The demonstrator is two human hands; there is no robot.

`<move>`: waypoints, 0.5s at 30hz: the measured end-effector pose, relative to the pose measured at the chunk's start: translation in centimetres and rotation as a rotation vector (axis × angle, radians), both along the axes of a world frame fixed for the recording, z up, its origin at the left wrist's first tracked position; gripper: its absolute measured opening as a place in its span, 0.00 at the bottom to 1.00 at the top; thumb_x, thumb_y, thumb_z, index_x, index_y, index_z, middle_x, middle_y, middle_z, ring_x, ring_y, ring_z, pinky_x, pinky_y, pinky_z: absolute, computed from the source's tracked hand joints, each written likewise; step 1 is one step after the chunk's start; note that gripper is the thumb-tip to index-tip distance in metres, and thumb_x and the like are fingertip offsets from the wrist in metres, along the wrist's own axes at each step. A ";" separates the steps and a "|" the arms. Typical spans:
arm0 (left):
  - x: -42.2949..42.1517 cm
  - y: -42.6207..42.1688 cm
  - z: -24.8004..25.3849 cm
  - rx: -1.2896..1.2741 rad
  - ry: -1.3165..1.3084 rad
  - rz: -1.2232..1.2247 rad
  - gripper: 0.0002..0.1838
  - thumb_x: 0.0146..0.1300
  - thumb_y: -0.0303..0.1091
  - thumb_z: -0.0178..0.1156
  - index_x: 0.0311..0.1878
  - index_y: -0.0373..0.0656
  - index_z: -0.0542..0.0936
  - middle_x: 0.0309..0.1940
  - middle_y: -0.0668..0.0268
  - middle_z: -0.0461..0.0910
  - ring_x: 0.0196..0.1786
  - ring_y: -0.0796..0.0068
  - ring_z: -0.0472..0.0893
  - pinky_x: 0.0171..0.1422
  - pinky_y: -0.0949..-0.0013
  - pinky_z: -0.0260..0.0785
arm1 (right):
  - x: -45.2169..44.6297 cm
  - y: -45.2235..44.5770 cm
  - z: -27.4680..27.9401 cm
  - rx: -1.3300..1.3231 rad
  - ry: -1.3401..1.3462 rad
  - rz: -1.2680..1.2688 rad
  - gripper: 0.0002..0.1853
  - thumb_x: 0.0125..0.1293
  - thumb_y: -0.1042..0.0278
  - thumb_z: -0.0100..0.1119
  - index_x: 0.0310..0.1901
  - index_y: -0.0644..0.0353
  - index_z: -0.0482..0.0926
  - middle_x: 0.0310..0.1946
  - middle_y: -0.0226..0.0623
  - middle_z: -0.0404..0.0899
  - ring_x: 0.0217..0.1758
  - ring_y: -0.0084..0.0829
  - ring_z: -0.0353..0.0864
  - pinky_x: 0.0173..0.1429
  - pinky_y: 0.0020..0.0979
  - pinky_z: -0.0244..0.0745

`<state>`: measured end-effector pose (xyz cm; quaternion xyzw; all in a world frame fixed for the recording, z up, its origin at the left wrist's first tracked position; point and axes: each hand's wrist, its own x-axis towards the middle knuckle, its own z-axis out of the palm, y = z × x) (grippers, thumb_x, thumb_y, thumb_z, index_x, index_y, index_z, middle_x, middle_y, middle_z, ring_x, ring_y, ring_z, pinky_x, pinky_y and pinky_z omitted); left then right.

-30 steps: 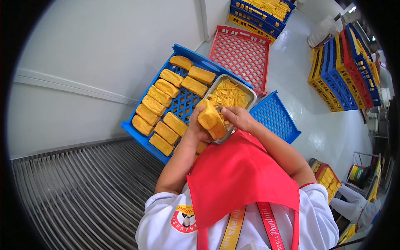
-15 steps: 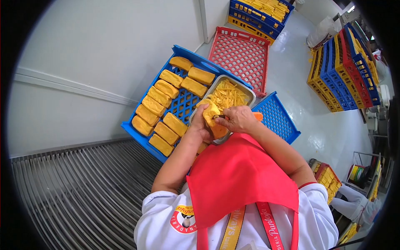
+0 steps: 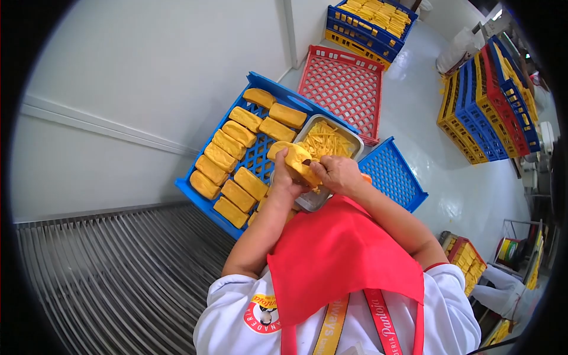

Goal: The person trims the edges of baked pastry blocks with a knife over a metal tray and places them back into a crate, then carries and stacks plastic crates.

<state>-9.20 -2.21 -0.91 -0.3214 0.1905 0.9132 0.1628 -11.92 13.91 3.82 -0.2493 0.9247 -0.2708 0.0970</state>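
My left hand (image 3: 288, 181) is wrapped around a yellow bread loaf (image 3: 299, 161), holding it tilted over a metal pan (image 3: 357, 137). My right hand (image 3: 342, 176) grips a knife (image 3: 367, 178); its orange handle end shows behind the fist, and a bit of dark blade lies against the loaf's cut face. Thin yellow bread trimmings (image 3: 324, 138) fill the far part of the pan. Several whole loaves (image 3: 220, 157) sit in rows in the blue crate (image 3: 255, 155), left of my hands. The pan rests over the crate's right side.
A red crate (image 3: 343, 86) and another blue crate (image 3: 395, 174) lie beyond the pan. Crate stacks stand at the back (image 3: 367, 35) and right (image 3: 482, 112). Metal slats (image 3: 118, 266) run along the lower left, beside a white wall (image 3: 148, 71). A red crate of bread (image 3: 467, 260) stands at right.
The loaf has turned in my left hand, now showing its cut face more. My right hand has shifted slightly, with less of the orange handle showing. The view has moved a little.
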 end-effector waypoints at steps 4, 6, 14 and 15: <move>0.2 0.7 0.0 -0.061 0.091 0.042 0.31 0.54 0.68 0.51 0.46 0.52 0.78 0.41 0.64 0.79 0.46 0.61 0.79 0.47 0.52 0.72 | -0.3 0.0 -0.9 -0.027 -0.207 0.001 0.31 0.67 0.36 0.47 0.25 0.60 0.80 0.23 0.51 0.80 0.30 0.49 0.82 0.35 0.46 0.75; 0.0 0.6 -1.3 -0.245 0.044 0.056 0.31 0.54 0.69 0.51 0.45 0.50 0.77 0.40 0.65 0.79 0.44 0.61 0.79 0.44 0.52 0.72 | -0.8 0.0 -1.2 -0.108 -0.550 -0.087 0.33 0.65 0.34 0.47 0.25 0.61 0.81 0.23 0.51 0.80 0.29 0.48 0.82 0.35 0.46 0.75; 0.3 -0.8 0.9 -0.018 -0.095 0.062 0.38 0.48 0.71 0.50 0.52 0.51 0.76 0.46 0.60 0.78 0.49 0.54 0.77 0.48 0.46 0.68 | -1.2 2.4 -1.9 -0.159 -0.501 -0.110 0.35 0.63 0.32 0.49 0.25 0.64 0.81 0.24 0.50 0.81 0.32 0.49 0.82 0.38 0.48 0.73; 0.4 -1.2 1.1 0.008 -0.081 0.067 0.37 0.47 0.71 0.51 0.52 0.51 0.76 0.46 0.60 0.78 0.49 0.53 0.76 0.48 0.43 0.67 | -1.0 2.7 -1.8 -0.077 -0.407 -0.082 0.33 0.65 0.35 0.48 0.25 0.63 0.80 0.24 0.50 0.81 0.33 0.51 0.81 0.38 0.49 0.73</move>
